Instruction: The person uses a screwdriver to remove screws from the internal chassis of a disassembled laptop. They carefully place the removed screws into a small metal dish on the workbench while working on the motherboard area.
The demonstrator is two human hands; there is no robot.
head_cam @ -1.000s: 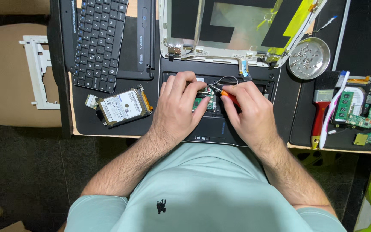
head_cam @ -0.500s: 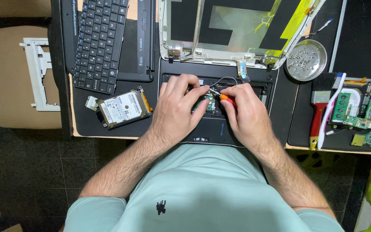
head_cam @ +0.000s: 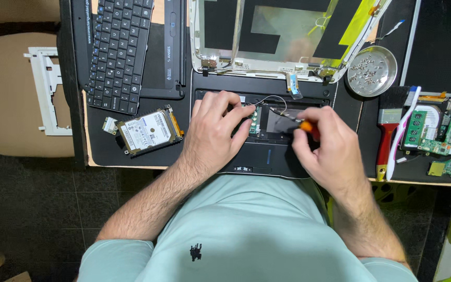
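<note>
Your right hand (head_cam: 325, 147) has its fingers curled tight around an orange-handled screwdriver (head_cam: 299, 124), the thin metal tip angled up and left into the open black laptop base (head_cam: 267, 154). Your left hand (head_cam: 216, 130) lies flat on that base, fingers loosely spread and gripping nothing, the fingertips (head_cam: 246, 110) touching a small green circuit board (head_cam: 253, 120) seated in the chassis, just left of the screwdriver tip. A thin wire (head_cam: 272, 100) loops above the board. Up right, near the base, a round metal dish (head_cam: 388, 82) holds a scatter of small screws (head_cam: 367, 68). Right of your hand, a red-handled brush (head_cam: 387, 125) and a white toothbrush (head_cam: 403, 130) lie side by side, touching or nearly so. Far left, a bare hard drive (head_cam: 147, 130) rests below a detached keyboard (head_cam: 118, 52), and the stripped screen lid (head_cam: 283, 36) sits above the base
</note>
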